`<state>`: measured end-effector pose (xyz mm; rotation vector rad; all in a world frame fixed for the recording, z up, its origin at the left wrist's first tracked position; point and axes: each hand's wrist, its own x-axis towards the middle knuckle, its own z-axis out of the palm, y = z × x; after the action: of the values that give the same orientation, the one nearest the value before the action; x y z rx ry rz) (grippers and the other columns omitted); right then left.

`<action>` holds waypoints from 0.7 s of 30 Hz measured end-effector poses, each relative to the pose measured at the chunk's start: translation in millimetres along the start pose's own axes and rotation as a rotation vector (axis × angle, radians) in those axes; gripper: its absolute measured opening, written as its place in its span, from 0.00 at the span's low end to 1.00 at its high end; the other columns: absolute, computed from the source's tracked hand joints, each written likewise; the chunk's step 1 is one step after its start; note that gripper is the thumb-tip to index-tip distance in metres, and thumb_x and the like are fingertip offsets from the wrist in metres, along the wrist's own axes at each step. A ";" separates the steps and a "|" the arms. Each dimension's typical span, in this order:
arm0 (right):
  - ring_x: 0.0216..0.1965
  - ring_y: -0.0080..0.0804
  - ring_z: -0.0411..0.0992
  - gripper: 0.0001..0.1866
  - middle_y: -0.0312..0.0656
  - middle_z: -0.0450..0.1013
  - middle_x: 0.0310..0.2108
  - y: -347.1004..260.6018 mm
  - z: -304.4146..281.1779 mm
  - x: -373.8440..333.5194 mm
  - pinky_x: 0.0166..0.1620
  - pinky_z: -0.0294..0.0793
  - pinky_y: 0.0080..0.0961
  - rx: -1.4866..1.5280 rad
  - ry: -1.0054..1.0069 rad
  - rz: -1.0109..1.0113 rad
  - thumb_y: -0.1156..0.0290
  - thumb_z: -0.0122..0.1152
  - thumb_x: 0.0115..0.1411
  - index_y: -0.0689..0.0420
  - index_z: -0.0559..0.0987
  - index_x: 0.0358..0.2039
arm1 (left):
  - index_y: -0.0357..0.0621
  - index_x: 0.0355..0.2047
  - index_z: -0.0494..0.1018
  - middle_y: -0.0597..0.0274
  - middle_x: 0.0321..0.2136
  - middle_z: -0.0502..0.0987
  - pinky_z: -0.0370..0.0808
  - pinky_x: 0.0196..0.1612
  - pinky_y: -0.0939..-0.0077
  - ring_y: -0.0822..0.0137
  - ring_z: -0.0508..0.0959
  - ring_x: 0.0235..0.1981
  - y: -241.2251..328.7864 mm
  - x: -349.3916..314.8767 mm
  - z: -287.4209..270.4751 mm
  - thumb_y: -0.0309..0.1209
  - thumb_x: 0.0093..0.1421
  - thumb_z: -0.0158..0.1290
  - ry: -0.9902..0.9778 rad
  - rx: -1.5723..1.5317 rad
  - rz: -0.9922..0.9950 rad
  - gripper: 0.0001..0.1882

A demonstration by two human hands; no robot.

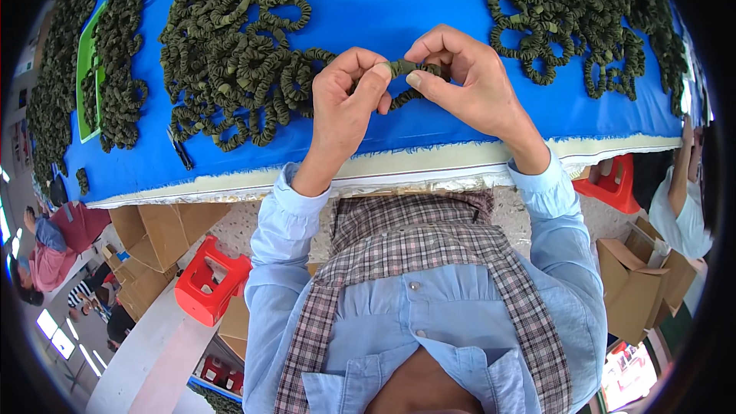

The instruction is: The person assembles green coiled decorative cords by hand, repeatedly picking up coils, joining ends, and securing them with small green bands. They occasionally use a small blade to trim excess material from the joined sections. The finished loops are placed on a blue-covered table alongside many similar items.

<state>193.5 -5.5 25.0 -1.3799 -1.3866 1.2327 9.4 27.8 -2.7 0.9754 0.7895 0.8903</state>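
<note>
Between my two hands, above the near part of the blue table cover, a dark green scrunchie is stretched at a smooth, ungathered part. My left hand pinches one side of it between thumb and forefinger. On the other side, my right hand grips it the same way, thumb toward me. Part of the ring is hidden behind my fingers. Close to my left hand lies a big heap of similar green scrunchies.
More scrunchies are heaped at the right, and others surround a green tray at the far left. Dark snips lie near the blue cover's front edge. Red stools and cardboard boxes stand below. Other people sit at both sides.
</note>
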 end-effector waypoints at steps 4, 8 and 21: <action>0.22 0.13 0.64 0.08 0.31 0.70 0.21 6.9 5.9 0.9 0.24 0.62 0.14 0.036 0.093 -0.134 0.75 0.64 0.53 0.62 0.76 0.33 | 0.34 0.30 0.72 0.67 0.22 0.72 0.64 0.21 0.85 0.79 0.69 0.18 0.9 0.9 -0.7 0.26 0.62 0.50 -0.020 0.012 -0.009 0.07; 0.21 0.14 0.64 0.06 0.33 0.70 0.24 6.3 6.2 2.6 0.24 0.63 0.14 -0.046 0.110 -0.247 0.77 0.63 0.52 0.62 0.77 0.31 | 0.34 0.30 0.72 0.68 0.22 0.72 0.64 0.21 0.85 0.80 0.69 0.19 2.6 0.4 -0.3 0.27 0.62 0.50 -0.036 -0.006 -0.004 0.07; 0.27 0.28 0.72 0.09 0.41 0.74 0.29 4.2 9.2 3.6 0.24 0.71 0.21 -0.325 0.171 -0.617 0.84 0.63 0.49 0.63 0.78 0.32 | 0.37 0.36 0.70 0.67 0.23 0.74 0.64 0.24 0.86 0.80 0.71 0.23 14.2 -0.3 -6.2 0.26 0.63 0.49 -0.142 0.082 -0.011 0.05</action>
<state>185.2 -3.1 18.8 -1.0979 -1.7599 0.4924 0.1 33.7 8.3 1.0935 0.7138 0.7752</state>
